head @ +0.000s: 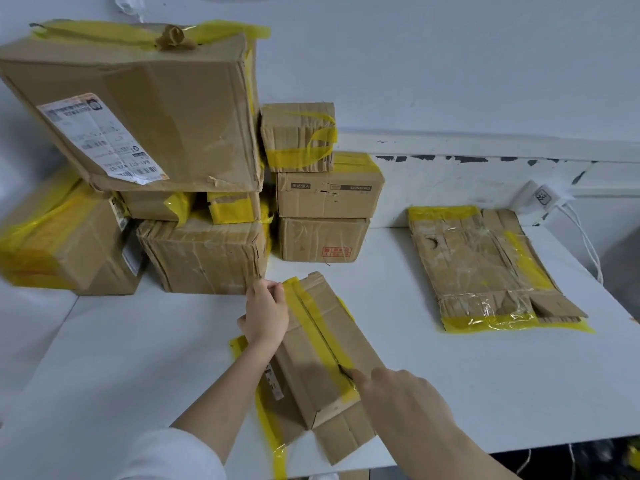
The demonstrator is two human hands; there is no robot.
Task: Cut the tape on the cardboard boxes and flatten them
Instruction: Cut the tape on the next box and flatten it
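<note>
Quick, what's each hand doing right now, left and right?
Left hand: grips the far end of the taped box.
Right hand: holds a blade on the yellow tape seam.

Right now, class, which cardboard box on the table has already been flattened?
The flattened box lying alone at the right of the table; every other box there still stands as a full shape.
</note>
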